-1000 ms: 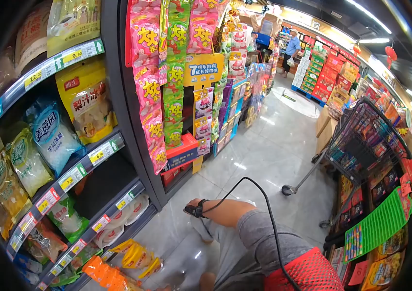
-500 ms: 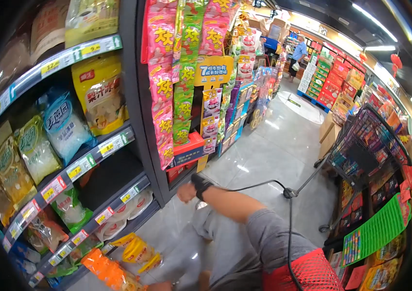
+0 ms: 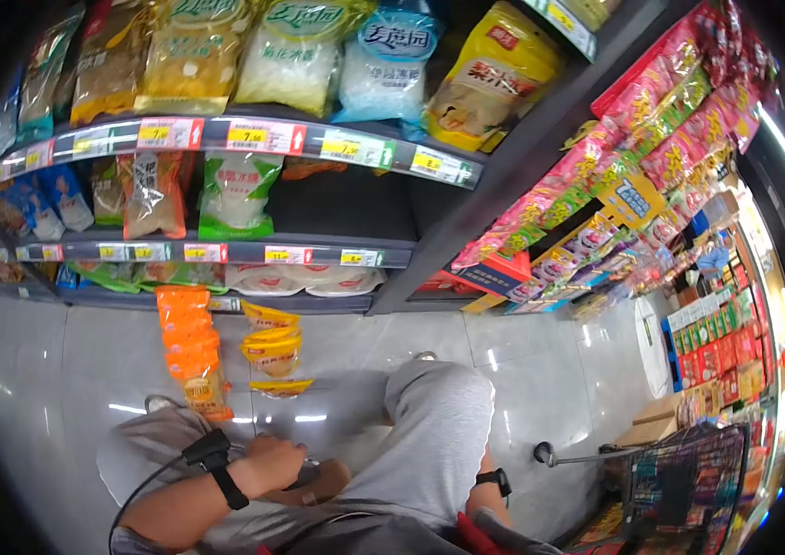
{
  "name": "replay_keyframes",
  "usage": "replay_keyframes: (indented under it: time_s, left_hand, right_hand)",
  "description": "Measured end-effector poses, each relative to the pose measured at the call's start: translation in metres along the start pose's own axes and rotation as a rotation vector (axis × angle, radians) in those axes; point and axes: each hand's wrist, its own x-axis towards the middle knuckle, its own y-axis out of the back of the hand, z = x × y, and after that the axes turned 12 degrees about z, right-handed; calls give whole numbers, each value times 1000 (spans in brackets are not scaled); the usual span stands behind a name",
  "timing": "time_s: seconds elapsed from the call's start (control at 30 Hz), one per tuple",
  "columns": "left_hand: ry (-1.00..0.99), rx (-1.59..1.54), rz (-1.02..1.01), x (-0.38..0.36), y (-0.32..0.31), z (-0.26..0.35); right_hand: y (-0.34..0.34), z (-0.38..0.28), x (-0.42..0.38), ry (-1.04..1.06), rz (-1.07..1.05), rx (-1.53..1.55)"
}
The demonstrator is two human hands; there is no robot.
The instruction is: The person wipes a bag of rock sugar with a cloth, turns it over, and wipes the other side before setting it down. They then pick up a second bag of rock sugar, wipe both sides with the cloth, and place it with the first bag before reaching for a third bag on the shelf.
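My left hand (image 3: 274,461) is curled closed above my lap, with a black strap and a cabled device on its wrist. Whether anything sits inside its fingers is hidden. Beyond my right knee (image 3: 443,407) shows a wrist with a black watch (image 3: 494,481); my right hand itself is hidden by the leg. On the floor, ahead of my left hand, lies a strip of orange packets (image 3: 191,347). Beside it rests a group of yellow packets (image 3: 272,351). Neither hand touches them.
Ahead stands a shelf (image 3: 318,217) with bagged rock sugar (image 3: 240,194) and price tags. Pink and green snack strips (image 3: 550,199) hang at its right end. A shopping cart (image 3: 688,481) stands at the lower right, and stacked boxes (image 3: 711,338) are farther back.
My view has swung left and down to the shelf and floor. The outstretched arm seen before is no longer stretched out; both forearms are now near my legs. The floor packets appear unmoved.
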Motion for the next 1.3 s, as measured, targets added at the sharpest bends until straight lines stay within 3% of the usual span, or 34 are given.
replay_keyframes:
  time_s: [0.1,0.2,0.33,0.5,0.57,0.63,0.7,0.77,0.83,0.9,0.97,1.07,1.17,1.23,1.3]
  left_hand:
    - [11,0,-17,-3,-14,-4]
    - [41,7,-1,-1,-2,-4]
    - [38,-55,120,4,-6,-5]
    - [49,-40,74,5,-5,-1]
    - [28,-65,145,-1,-11,4]
    - [11,-63,148,-4,-6,9]
    - [7,-46,87,-8,-11,16]
    - [14,-42,77,-13,-12,22]
    - [25,-126,59,-12,-15,19]
    - [20,-133,10,-16,-3,15]
    - [47,-104,4,-10,-3,8]
    - [72,-111,-39,-7,26,3]
    - [90,-226,149,-3,26,-6]
    - [173,-327,206,2,32,-13]
    - [235,-345,276,6,30,-14]
  right_hand:
    - [-9,3,-17,105,16,212]
    - [-8,-29,-10,217,3,129]
    - [0,-91,-6,334,-62,-422]
    - [-112,-138,-27,787,-113,-1308]
    - [-136,-160,-13,976,-101,-1595]
    - [-168,-171,17,987,-191,-1398]
    - [-249,-165,3,957,-284,-1327]
    - [-305,-153,19,856,-529,-1163]
    - [-363,-145,30,829,-574,-1215]
    - [-408,-138,74,1274,-710,-1179]
    - [-461,-137,94,1357,-536,-1238]
    - [-529,-135,120,1850,-313,-1131]
    - [-580,-153,176,2178,-207,-1299]
    - [-606,-149,172,1728,-336,-1055]
    - [-622,-164,193,1463,-419,-976]
